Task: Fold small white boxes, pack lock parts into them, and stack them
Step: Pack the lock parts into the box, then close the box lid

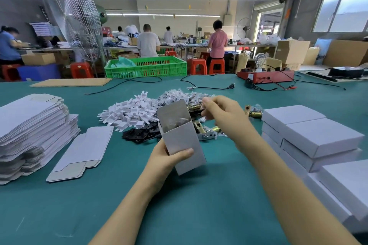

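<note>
My left hand (167, 160) grips a small white box (182, 141), held upright with its top flap open; dark parts show inside. Just right of the box's open mouth, my right hand (221, 114) hovers over the parts pile with fingers curled; whether it holds anything is hidden. Behind the box lie white plastic pieces (127, 113), black plates (139, 135), bagged screws (179, 95) and brass latches (201, 128). A tall stack of flat box blanks (31, 125) sits at left, with a single blank (83, 153) beside it. Closed white boxes (310, 135) are stacked at right.
The green table (179, 205) carries a cardboard sheet (71, 82), black cables (139, 82), a red test unit with a bulb (264, 75) and dark glasses (253, 83) at the back. A green crate (147, 66), red stools and several seated workers are beyond the table.
</note>
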`<action>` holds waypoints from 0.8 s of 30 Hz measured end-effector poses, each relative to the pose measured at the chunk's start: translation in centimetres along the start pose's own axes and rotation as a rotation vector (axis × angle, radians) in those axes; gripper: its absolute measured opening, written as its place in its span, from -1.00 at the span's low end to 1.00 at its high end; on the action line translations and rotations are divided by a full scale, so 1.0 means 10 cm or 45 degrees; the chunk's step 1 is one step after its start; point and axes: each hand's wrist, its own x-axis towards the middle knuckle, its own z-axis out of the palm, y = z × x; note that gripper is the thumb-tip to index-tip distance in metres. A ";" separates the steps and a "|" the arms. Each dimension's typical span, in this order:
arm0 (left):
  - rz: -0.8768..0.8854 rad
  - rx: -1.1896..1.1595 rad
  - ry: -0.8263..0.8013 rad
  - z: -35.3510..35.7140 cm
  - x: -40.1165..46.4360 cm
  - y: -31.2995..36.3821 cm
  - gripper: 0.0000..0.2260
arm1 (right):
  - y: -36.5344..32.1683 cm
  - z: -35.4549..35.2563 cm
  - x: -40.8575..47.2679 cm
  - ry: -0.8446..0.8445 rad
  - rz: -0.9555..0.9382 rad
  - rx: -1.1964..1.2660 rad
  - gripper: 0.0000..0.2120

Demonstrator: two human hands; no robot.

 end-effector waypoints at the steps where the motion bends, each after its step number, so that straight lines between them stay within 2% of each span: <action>1: 0.007 -0.010 -0.025 0.01 0.00 0.00 -0.43 | 0.07 0.07 -0.02 -0.046 0.112 0.091 -0.62; 4: 0.040 -0.009 -0.068 0.06 0.00 0.00 -0.45 | 0.34 0.32 -0.17 -0.164 0.400 0.445 -0.53; 7: 0.052 0.030 -0.054 0.16 -0.02 0.00 -0.41 | 0.62 0.53 -0.34 -0.122 0.396 0.553 -0.53; 9: 0.032 0.035 -0.069 0.24 -0.06 0.02 -0.38 | 0.67 0.57 -0.40 -0.062 0.429 0.664 -0.46; 11: -0.004 -0.109 -0.132 0.30 -0.08 0.04 -0.35 | 0.69 0.57 -0.40 -0.079 0.473 0.769 -0.40; 14: -0.046 -0.254 -0.198 0.36 -0.14 0.13 -0.45 | 0.71 0.53 -0.37 -0.173 0.478 0.893 -0.40; 21: -0.124 -0.202 -0.089 0.41 -0.11 0.13 -0.44 | 0.70 0.50 -0.36 -0.271 0.414 0.981 -0.37; 24: -0.119 -0.198 -0.030 0.42 -0.08 0.13 -0.54 | 0.72 0.49 -0.36 -0.284 0.383 0.974 -0.37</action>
